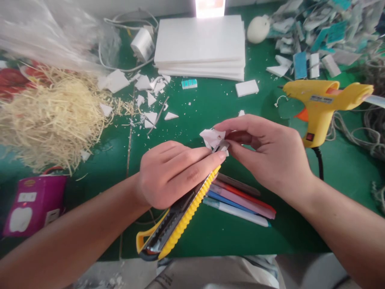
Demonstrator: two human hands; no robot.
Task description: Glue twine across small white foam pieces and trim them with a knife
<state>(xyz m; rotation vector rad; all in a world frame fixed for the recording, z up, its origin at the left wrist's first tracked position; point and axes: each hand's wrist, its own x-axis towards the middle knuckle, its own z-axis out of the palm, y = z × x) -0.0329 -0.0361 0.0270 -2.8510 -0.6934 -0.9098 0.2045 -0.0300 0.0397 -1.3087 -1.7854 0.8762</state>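
A yellow and black snap-off utility knife (192,206) lies slanted under my left hand (177,172), whose fingers are wrapped over it. Its blade end points up and right, against a small cut piece of white foam (211,137). My right hand (270,152) pinches that foam piece between thumb and fingertips, just above the knife tip. Both hands meet over the green table (216,108). Below them several coloured pens (243,200) lie side by side, partly covered by the left hand and knife.
A yellow glue gun (321,102) lies on the right, its cord running down. White foam sheets (198,44) are stacked at the back. Foam scraps (150,90) and straw (57,116) cover the left; a magenta box (34,204) sits nearer. Offcuts (327,36) pile at back right.
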